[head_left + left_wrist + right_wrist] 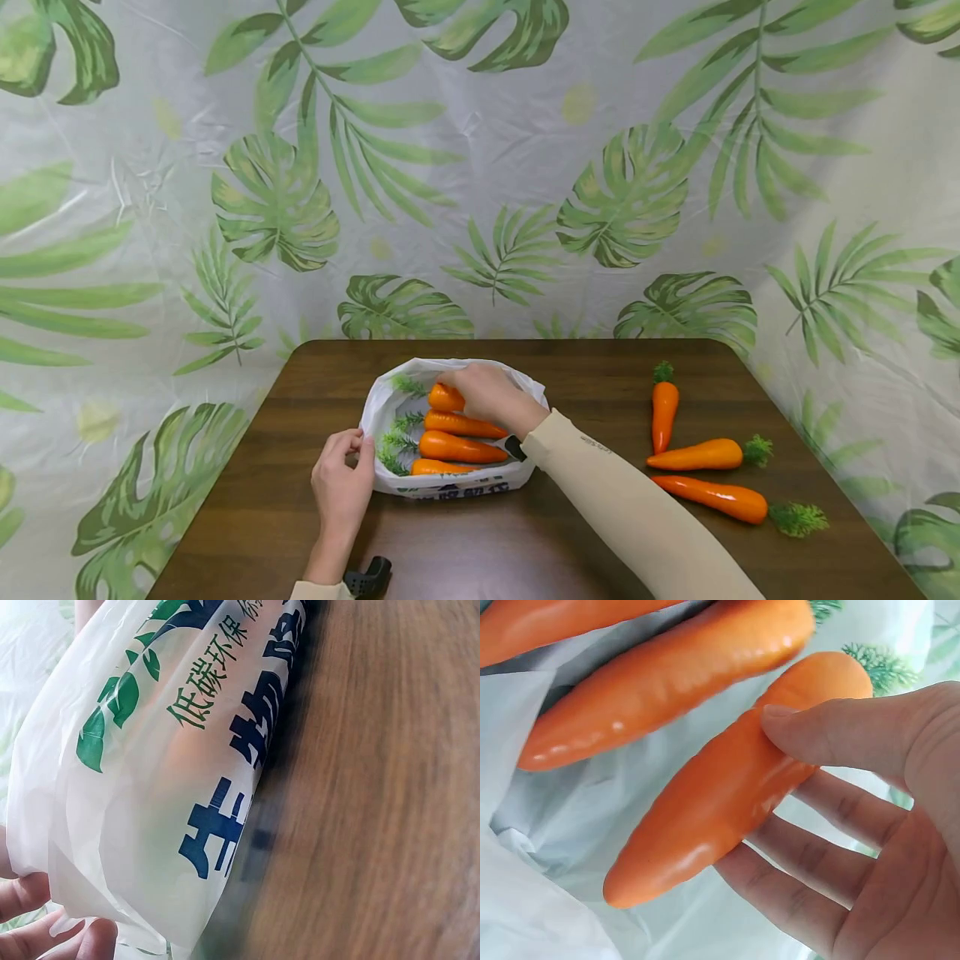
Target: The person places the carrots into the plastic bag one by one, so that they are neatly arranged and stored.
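A white plastic bag [378, 417] with printed characters lies on the table, its mouth spread wide. Three orange carrots with green tops, one of them a carrot [461, 448] near the middle, lie side by side inside. My right hand [491, 396] reaches into the bag and grips another carrot [705, 799], thumb on top and fingers beneath; its leafy end points left in the head view. At the left rim, my left hand [343, 479] pinches the bag's edge between thumb and fingers. Dark print [214, 829] runs along the bag's side in the left wrist view.
To the right on the brown table [592, 383] lie three more carrots: an upright-pointing carrot [664, 412], a middle carrot [697, 455] and a nearer carrot [716, 497]. A leaf-patterned curtain [510, 167] hangs behind the table.
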`<state>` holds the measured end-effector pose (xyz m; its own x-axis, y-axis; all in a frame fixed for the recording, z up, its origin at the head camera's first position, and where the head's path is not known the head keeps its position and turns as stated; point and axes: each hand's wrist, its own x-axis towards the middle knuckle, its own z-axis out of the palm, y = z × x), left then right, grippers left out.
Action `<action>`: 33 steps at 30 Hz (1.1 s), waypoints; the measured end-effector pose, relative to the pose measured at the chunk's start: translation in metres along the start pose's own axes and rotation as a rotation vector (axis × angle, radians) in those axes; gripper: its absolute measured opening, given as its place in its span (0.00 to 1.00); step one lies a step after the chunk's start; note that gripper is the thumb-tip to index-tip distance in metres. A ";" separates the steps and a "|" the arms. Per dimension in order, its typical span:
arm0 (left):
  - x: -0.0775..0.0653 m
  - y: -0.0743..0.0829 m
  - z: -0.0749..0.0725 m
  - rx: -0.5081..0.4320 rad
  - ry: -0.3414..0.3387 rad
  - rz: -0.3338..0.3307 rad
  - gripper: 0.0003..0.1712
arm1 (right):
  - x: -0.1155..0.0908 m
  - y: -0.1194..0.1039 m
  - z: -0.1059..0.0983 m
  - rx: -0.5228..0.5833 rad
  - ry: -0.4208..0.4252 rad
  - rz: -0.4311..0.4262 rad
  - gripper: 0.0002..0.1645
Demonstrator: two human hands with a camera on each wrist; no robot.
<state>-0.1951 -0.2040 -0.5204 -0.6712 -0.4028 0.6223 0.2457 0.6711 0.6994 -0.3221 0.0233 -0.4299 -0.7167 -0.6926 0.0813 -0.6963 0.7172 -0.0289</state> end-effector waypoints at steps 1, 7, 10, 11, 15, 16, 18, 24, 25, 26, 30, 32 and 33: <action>0.000 0.000 0.000 -0.001 0.002 -0.001 0.12 | 0.002 0.001 0.002 -0.006 -0.011 0.007 0.30; 0.001 0.002 -0.001 -0.003 0.009 -0.001 0.12 | 0.012 0.004 0.011 -0.048 -0.056 0.048 0.31; 0.001 0.001 -0.001 -0.003 0.018 0.004 0.13 | 0.016 0.004 0.017 -0.084 -0.066 0.048 0.29; 0.001 0.001 0.000 -0.004 0.020 0.006 0.13 | 0.017 0.003 0.019 -0.093 -0.071 0.047 0.29; 0.000 -0.001 0.001 -0.008 0.026 0.006 0.12 | 0.020 0.000 0.022 -0.095 -0.081 0.044 0.27; 0.000 -0.001 0.001 -0.008 0.026 0.004 0.12 | 0.020 -0.001 0.023 -0.093 -0.083 0.043 0.27; 0.000 -0.001 0.001 -0.010 0.026 0.004 0.12 | 0.021 -0.003 0.024 -0.087 -0.079 0.040 0.27; -0.001 -0.001 0.002 -0.015 0.030 0.018 0.11 | 0.023 -0.002 0.029 -0.062 -0.080 0.032 0.28; -0.001 -0.001 0.002 -0.018 0.031 0.020 0.11 | 0.023 -0.002 0.030 -0.058 -0.080 0.032 0.28; -0.001 -0.001 0.002 -0.019 0.032 0.023 0.10 | 0.023 -0.002 0.031 -0.053 -0.079 0.032 0.28; 0.000 -0.001 0.002 -0.015 0.035 0.021 0.09 | 0.024 -0.001 0.032 -0.041 -0.065 0.023 0.28; 0.000 -0.001 0.002 -0.009 0.032 0.017 0.09 | 0.024 -0.001 0.031 -0.033 -0.053 0.020 0.29; 0.000 -0.001 0.001 -0.006 0.029 0.013 0.09 | 0.024 -0.002 0.030 -0.030 -0.048 0.018 0.28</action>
<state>-0.1966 -0.2043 -0.5216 -0.6476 -0.4115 0.6413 0.2588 0.6729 0.6930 -0.3394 0.0026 -0.4580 -0.7304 -0.6822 0.0327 -0.6826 0.7308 0.0005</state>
